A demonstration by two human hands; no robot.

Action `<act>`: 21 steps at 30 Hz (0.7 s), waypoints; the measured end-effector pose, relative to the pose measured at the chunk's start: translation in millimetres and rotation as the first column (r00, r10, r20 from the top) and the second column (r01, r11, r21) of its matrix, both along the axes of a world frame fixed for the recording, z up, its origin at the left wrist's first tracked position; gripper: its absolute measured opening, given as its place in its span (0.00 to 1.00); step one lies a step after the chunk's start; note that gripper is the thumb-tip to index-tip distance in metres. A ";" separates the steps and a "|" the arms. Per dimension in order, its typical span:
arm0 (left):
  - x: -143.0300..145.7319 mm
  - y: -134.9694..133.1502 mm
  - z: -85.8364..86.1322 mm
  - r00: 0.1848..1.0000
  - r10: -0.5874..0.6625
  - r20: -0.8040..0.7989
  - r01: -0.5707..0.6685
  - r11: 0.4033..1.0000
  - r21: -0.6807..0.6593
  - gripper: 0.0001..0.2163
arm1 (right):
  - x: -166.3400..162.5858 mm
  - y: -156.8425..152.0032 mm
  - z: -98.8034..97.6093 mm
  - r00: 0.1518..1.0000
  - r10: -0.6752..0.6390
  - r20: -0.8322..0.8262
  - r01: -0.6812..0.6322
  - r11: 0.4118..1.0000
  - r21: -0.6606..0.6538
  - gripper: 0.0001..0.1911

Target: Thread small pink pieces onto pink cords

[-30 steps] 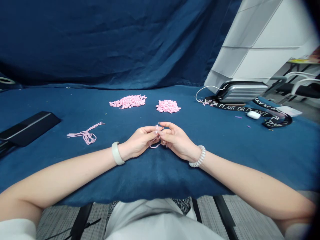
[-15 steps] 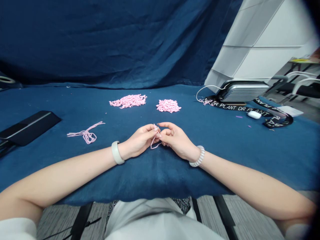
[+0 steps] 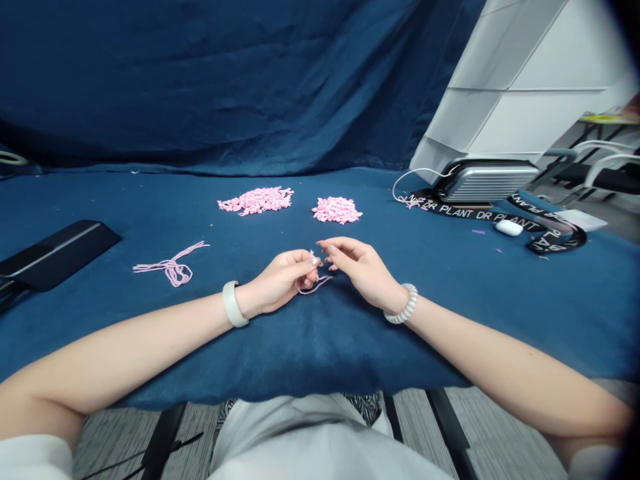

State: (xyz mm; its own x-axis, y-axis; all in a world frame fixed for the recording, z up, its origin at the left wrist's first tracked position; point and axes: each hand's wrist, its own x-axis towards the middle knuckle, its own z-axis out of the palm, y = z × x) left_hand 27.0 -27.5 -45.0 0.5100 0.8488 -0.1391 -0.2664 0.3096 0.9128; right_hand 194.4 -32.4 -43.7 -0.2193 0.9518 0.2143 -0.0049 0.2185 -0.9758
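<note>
My left hand [image 3: 290, 277] is closed, its thumb and index finger pinching a thin strand of pink yarn [image 3: 316, 289]. A short bit of the strand sticks up above the fingertips, and a loose tail curves out below them to the right. Just to the right, my right hand [image 3: 363, 270] hovers with its fingers bent and apart, nothing visible between them. Its fingertips are close to those of my left hand. A loose bundle of pink yarn strands [image 3: 173, 269] lies on the blue cloth to the left.
Beyond my hands lie two piles of small pink knotted pieces, a wider pile [image 3: 257, 201] and a rounder pile [image 3: 337, 210]. A black flat object [image 3: 65, 250] rests at left. At right are a silver ribbed case [image 3: 493, 184], a lettered black strap [image 3: 463, 213] and a white earbud case [image 3: 509, 228].
My right hand has come away from the yarn, moving slightly right and up, and its fingers have parted. My left hand keeps its pinch; the yarn tail now hangs free.
</note>
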 end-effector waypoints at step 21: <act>-2.5 1.1 3.1 0.981 -0.165 -0.105 0.180 0.972 0.153 0.14 | 1.4 10.9 -7.4 0.938 0.309 -0.160 -0.333 0.929 -0.161 0.08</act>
State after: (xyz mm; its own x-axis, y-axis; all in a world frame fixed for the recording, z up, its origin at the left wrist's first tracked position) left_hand 24.5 -26.4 -41.9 0.6420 0.7643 -0.0604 -0.1351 0.1902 0.9724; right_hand 195.8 -21.5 -51.1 -0.5017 0.8603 0.0901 -0.1736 0.0020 -0.9848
